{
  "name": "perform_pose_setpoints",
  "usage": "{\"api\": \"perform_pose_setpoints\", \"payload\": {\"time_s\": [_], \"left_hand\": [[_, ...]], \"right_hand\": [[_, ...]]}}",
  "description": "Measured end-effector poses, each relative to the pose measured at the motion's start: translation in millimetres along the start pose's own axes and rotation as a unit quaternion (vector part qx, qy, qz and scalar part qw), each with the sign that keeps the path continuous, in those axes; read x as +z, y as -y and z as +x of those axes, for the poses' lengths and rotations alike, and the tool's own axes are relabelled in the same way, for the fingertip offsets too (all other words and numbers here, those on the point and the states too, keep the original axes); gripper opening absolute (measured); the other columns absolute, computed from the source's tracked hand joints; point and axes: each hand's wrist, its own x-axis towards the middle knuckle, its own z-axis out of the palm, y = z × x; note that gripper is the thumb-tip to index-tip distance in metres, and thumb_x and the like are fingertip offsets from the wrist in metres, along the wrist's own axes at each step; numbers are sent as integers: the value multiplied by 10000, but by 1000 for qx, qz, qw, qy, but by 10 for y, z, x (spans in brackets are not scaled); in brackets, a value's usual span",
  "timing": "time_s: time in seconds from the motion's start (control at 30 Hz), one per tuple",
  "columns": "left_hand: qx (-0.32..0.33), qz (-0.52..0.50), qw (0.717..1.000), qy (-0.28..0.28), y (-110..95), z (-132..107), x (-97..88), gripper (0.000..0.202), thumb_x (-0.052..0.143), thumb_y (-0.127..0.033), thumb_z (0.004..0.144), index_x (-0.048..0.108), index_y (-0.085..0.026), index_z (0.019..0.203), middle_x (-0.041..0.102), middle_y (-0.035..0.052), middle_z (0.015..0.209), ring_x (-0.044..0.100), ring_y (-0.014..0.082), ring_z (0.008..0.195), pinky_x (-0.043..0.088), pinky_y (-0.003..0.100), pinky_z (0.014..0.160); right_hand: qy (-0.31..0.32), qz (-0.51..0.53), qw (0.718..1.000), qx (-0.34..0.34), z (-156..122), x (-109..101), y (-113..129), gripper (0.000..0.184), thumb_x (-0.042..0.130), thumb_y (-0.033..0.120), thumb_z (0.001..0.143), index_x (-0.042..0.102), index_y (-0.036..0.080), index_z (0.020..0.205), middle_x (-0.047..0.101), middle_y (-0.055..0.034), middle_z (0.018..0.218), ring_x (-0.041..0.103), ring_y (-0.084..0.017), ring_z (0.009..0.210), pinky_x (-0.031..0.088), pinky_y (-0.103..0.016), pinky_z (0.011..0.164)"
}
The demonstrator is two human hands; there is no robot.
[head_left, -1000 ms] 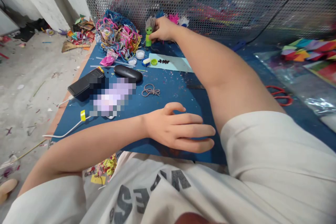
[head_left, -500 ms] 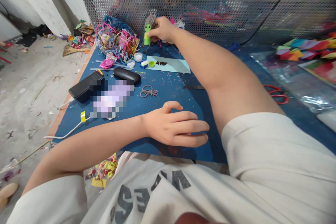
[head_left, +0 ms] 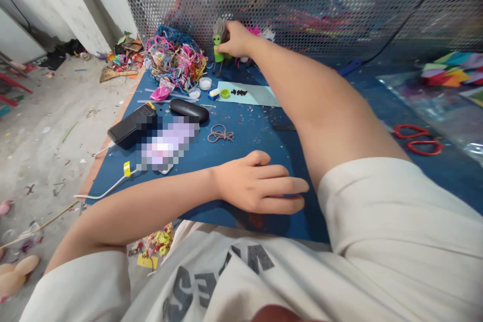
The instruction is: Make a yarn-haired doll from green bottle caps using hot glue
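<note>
At the back of the blue table, my right hand is closed on a small green doll with grey yarn hair and dark eyes. The doll is upright against the perforated metal screen. My left hand rests over the near part of the table, palm down, fingers spread and slightly bent, holding nothing. Beyond it lies a looped grey cord. A light blue strip of paper bears several small black pieces, with a green lid and a blue lid by its left end.
A heap of tangled coloured yarn sits back left. Nearer are a black case, a black power bank and a blurred purple phone with a white cable. Red-handled scissors lie right. The metal screen bounds the back.
The view has shifted slightly left, so things sit further right, and more of the scissors shows. My right hand still grips the doll at the back; my left hand stays spread.
</note>
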Motion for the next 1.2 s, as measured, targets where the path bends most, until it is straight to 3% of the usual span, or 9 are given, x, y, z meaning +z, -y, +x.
{"api": "perform_pose_setpoints", "payload": {"time_s": [0.1,0.17,0.27,0.37,0.5,0.57,0.67,1.03,1.2], "left_hand": [[5,-7,1000,2,6,-8,2,112,741,-336,1095,848,-302,1104,843,18,1246,675,161,934,397,415,839],[7,-10,1000,3,8,-13,3,106,748,-337,1094,845,-296,1110,840,25,1252,676,167,937,400,422,844],[3,-12,1000,3,5,-16,6,104,743,-329,1100,840,-296,1115,836,28,1262,682,173,952,404,434,862],[2,-14,1000,3,0,-12,7,126,719,-324,1113,840,-294,1126,836,21,1264,680,167,954,408,431,869],[2,-17,1000,12,0,7,-15,154,680,-307,1133,831,-280,1140,842,14,1271,686,160,962,405,419,882],[4,-18,1000,22,0,16,-35,165,657,-300,1146,820,-274,1150,844,10,1279,691,155,968,402,411,899],[0,-16,999,28,-5,19,-54,176,632,-297,1159,807,-283,1151,847,-4,1283,695,147,967,398,405,920],[-17,-29,999,25,-9,41,-83,182,637,-299,1139,816,-281,1117,852,1,1270,692,156,952,420,406,937],[-16,-30,999,31,-13,35,-93,195,633,-314,1144,824,-282,1123,847,11,1285,693,166,972,428,412,938]], "right_hand": [[-26,-17,999,-29,-6,-2,57,200,862,178,1025,693,106,1105,705,24,967,643,-105,887,597,-202,810],[-49,-28,998,-42,-36,5,89,310,877,33,921,616,145,1045,604,110,854,547,-53,804,488,-130,738],[-44,-52,996,-63,-81,13,123,482,828,-37,820,538,199,1123,480,201,809,424,-13,783,365,-68,661],[-14,-109,991,-69,-86,3,163,526,804,-47,780,600,170,1213,590,212,906,427,-1,808,364,-45,713],[15,-225,973,-51,-58,-38,251,580,864,-56,737,728,82,1284,808,40,1229,558,-52,939,439,-156,999],[30,-276,959,-52,-48,-64,299,535,899,4,783,765,56,1298,810,-80,1339,648,-144,1120,403,-377,1226],[49,-330,941,-53,-17,-96,357,466,870,63,873,776,50,1329,791,-157,1386,668,-260,1293,305,-614,1292],[125,-414,900,-51,182,-107,487,442,778,10,950,710,-16,1386,751,-229,1406,648,-282,1325,276,-715,1272],[115,-463,872,-108,72,-123,556,320,755,-24,973,750,-59,1291,654,-293,1518,572,-342,1455,210,-730,1298]]}}
